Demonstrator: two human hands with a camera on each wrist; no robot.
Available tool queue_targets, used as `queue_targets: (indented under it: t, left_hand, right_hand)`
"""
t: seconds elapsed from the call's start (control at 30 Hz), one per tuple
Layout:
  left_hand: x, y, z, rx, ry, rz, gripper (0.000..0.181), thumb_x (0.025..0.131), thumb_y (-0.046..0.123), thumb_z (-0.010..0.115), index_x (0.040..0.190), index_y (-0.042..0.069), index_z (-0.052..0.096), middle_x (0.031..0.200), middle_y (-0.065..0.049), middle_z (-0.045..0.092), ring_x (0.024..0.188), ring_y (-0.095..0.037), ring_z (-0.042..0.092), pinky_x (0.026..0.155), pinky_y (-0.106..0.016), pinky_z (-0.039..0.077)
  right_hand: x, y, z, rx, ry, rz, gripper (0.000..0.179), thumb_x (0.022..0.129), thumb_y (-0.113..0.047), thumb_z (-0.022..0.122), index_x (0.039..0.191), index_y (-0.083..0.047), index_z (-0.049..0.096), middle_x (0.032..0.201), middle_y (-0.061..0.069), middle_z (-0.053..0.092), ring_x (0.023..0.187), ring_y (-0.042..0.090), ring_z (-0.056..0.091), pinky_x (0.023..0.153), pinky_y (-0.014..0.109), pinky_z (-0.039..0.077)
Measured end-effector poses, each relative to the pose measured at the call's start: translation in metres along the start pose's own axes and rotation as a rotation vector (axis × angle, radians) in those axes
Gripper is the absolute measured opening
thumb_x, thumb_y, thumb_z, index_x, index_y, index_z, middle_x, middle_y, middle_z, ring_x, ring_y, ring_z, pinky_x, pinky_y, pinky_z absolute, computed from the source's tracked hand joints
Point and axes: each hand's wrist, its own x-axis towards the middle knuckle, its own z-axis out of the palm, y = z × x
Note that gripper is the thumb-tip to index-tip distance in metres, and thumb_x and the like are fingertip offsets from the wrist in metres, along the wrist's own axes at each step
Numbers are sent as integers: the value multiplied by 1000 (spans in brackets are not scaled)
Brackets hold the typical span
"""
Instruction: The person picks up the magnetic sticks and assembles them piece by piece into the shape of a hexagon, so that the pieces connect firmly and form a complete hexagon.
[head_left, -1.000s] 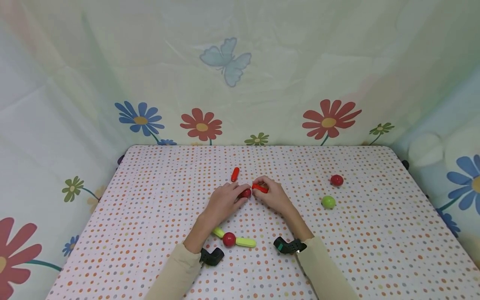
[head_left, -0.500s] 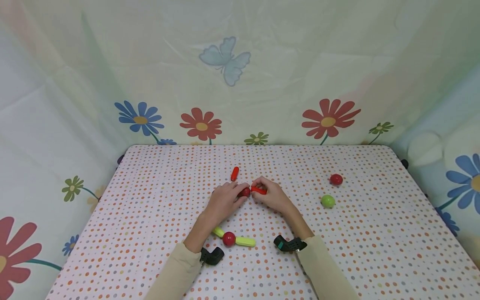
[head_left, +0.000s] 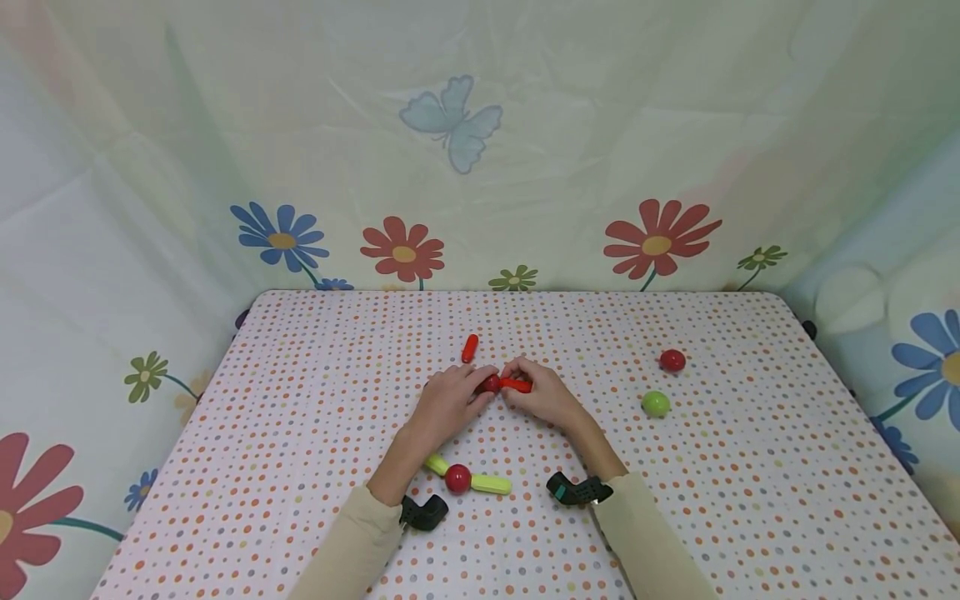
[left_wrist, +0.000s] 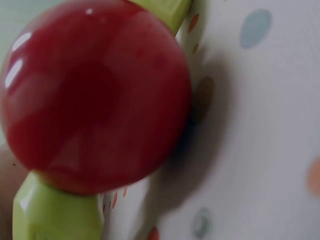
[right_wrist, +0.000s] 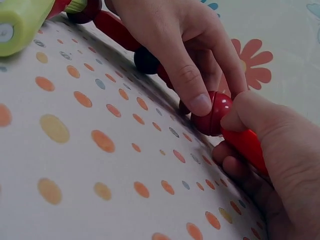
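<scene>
My left hand [head_left: 450,402] holds a shiny red ball [head_left: 491,383] between thumb and fingers, low over the table. From the right, my right hand [head_left: 551,395] pinches a red rod [head_left: 517,385], its end against the ball. In the right wrist view, the ball [right_wrist: 212,114] and the rod [right_wrist: 245,147] meet end-on; whether they are joined I cannot tell. Beyond my left hand, that view shows another red rod [right_wrist: 116,30] and a black ball [right_wrist: 146,61], partly hidden by the hand.
Near my left forearm lies a red ball [head_left: 458,478] with yellow-green rods [head_left: 491,484] on both sides; this ball [left_wrist: 95,95] fills much of the left wrist view. A loose red rod [head_left: 470,348] lies beyond my hands. To the right are a red ball [head_left: 672,360] and a green ball [head_left: 656,404].
My right hand has shifted slightly left with the red rod, closing the small gap to the red ball. The rod has levelled out. My left hand stays in place.
</scene>
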Motion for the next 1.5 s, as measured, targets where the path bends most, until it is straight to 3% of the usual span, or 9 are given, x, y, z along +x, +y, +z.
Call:
queue_targets:
  t: [0.17,0.33,0.63,0.9,1.07,1.33,1.5]
  left_hand:
    - [1,0,1,4,0,-1,41,95,35,62,134,26,56,109,0,67,90,-16,60,75,-31,49]
    - [1,0,0,0,-5,-6,41,94,36,62,134,26,56,111,-1,67,93,-17,61,77,-32,50]
    - [-2,0,0,-3,31,-30,40,92,34,65,131,23,58,114,-1,67,97,-18,64,80,-35,53]
    - [-2,-3,0,-32,83,-13,36,90,30,69,123,18,61,108,0,66,87,-13,61,72,-27,52]
    - [-3,-3,1,-74,102,-1,32,92,24,67,121,13,61,112,-2,66,91,-14,61,76,-28,53]
    - [-2,-6,3,-60,106,52,34,94,20,64,128,20,63,116,-5,65,99,-20,64,81,-33,54]
    - [-2,-6,4,-62,92,54,33,94,19,63,127,21,64,119,-5,63,101,-20,62,84,-34,53]
  right_hand:
    - [-1,-1,-1,4,-1,-29,22,82,-15,66,103,-10,62,91,6,65,78,13,55,69,23,46]
    - [-2,-2,-2,33,-9,-73,15,89,-18,65,100,-7,62,86,8,66,70,10,57,64,21,47]
    - [-2,-1,0,-4,57,-29,25,100,-32,51,97,-12,66,81,2,60,69,12,48,64,24,40]
    - [-2,-5,-2,-7,67,-24,28,101,-33,50,95,-11,67,77,2,56,69,14,46,65,25,38]
    - [-1,-1,0,-15,77,-34,27,101,-32,49,92,-13,66,74,0,53,67,13,45,64,24,38]
    - [0,0,1,-23,101,-15,26,100,-32,51,96,-13,68,79,1,59,71,14,49,67,26,40]
    - [0,0,1,-30,127,-16,23,99,-29,54,95,-12,68,76,1,59,68,13,48,65,25,39]
